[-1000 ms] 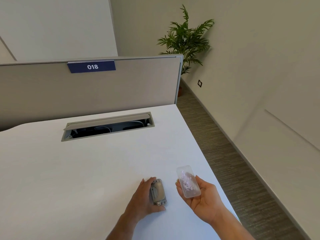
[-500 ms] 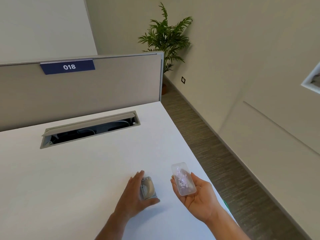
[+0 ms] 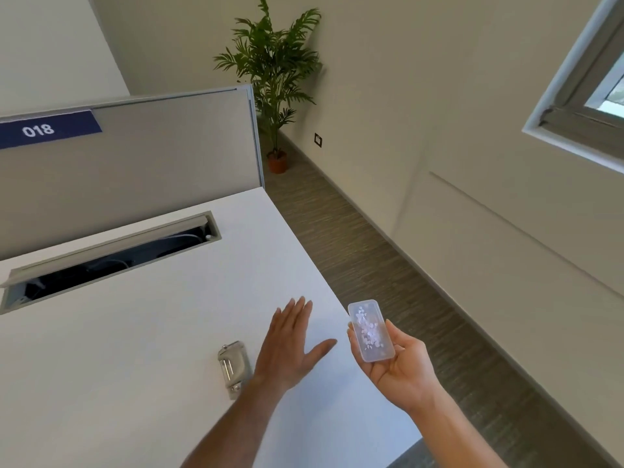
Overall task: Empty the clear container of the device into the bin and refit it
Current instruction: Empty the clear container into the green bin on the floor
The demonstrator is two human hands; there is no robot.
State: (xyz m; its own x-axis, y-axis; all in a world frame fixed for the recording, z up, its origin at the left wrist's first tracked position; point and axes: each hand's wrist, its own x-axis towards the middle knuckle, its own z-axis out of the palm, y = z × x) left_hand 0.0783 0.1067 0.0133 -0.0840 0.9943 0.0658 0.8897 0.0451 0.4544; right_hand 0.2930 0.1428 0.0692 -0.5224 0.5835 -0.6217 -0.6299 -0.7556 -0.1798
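Note:
A small clear container (image 3: 370,331) with pale paper bits inside rests in my right hand (image 3: 396,363), held palm up just past the desk's right edge. The grey metal device (image 3: 234,368), a small hole punch, lies on the white desk (image 3: 135,349) near the front. My left hand (image 3: 290,347) hovers flat with fingers spread, just right of the device and not touching it. No bin is in view.
A grey partition (image 3: 141,157) with a blue "018" label (image 3: 44,130) backs the desk. An open cable slot (image 3: 111,258) cuts into the desktop. A potted plant (image 3: 273,69) stands in the corner; carpeted floor (image 3: 388,282) runs along the wall to the right.
My left hand let go of the device and lifted to the right with fingers spread. The view swung right, toward the floor and a window. The container stays in my right hand.

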